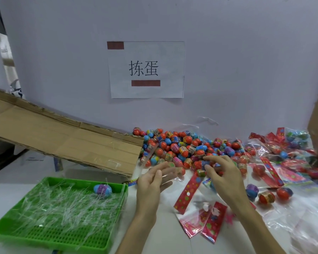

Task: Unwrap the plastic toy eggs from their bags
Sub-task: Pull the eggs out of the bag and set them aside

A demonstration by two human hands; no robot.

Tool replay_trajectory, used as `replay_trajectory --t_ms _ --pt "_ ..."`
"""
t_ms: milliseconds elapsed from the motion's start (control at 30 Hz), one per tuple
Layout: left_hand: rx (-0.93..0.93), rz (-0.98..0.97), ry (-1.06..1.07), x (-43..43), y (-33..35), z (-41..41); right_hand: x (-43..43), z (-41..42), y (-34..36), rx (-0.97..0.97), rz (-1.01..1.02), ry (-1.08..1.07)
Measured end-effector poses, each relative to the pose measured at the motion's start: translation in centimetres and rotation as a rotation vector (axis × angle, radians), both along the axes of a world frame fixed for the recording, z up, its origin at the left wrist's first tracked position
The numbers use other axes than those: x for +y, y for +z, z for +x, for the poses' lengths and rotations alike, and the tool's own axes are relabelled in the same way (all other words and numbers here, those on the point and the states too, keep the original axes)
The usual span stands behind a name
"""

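The right hand (222, 173) pinches an egg (200, 164) at the pile's (174, 145) near edge; the left hand (152, 182), fingers straight, hovers beside the tray (62, 237).

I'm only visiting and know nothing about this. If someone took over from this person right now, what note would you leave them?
Left hand: fingers nearly straight beside a clear bag; too blurred to tell if it grips.
Right hand: fingers seem to pinch a banded egg at the edge of the loose egg pile.
Done: many eggs are unwrapped, empty bags lie nearby, and a blue egg sits in the green tray.
Left: bagged eggs on the right.
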State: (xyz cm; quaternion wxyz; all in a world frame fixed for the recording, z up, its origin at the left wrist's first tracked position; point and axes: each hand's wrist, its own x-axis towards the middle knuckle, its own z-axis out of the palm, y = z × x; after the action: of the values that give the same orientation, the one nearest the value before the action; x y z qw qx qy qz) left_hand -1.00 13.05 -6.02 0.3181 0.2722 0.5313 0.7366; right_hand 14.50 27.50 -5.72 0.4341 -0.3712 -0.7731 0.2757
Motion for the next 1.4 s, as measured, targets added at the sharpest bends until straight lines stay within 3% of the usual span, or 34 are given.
replay_trajectory --t_ms 333,600,833,1267,1400 --pt "-0.136 0.106 0.072 -0.1 0.0 -0.3 -0.2 -0.2 -0.1 0.031 0.014 0.022" --pt "-0.042 0.029 0.076 -0.1 0.0 -0.3 -0.2 0.0 0.3 0.170 -0.059 0.072" --pt "0.158 -0.035 0.075 -0.1 -0.3 -0.2 -1.0 0.4 1.5 0.443 -0.097 0.178" --pt "0.652 -0.230 0.027 0.0 -1.7 0.8 -1.8 0.0 1.6 0.400 -0.049 0.239" --pt "0.679 -0.256 0.034 0.1 -2.1 0.8 -1.6 0.0 1.5 0.283 -0.090 0.336"
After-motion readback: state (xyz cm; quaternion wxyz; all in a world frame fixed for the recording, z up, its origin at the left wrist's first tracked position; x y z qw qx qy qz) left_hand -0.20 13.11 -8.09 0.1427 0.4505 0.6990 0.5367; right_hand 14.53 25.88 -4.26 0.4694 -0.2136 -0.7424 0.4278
